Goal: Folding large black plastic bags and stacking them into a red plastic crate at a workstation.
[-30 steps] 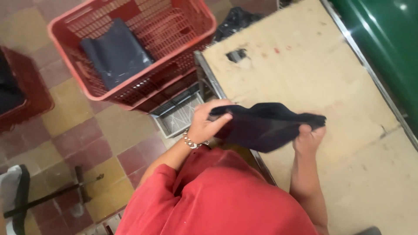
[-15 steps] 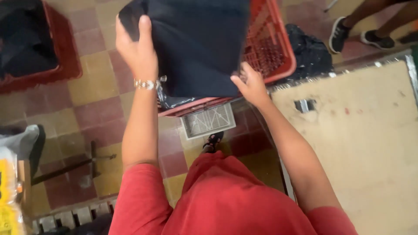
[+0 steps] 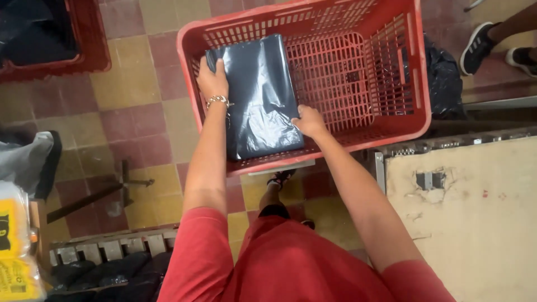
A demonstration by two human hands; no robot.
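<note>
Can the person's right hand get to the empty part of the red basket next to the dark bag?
Probably yes. The right hand already rests on the dark bag inside the red basket, and the bare mesh floor beside it lies open, with nothing on it.

Two crates (image 3: 414,120), one dark packet (image 3: 260,95)

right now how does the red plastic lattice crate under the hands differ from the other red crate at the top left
The red plastic lattice crate is fully in view, while the other red crate is cut off by the frame. The near crate holds one flat dark plastic-wrapped package with bare floor beside it; the far one looks filled with dark bags. Both are red and sit on the tiled floor.
</note>
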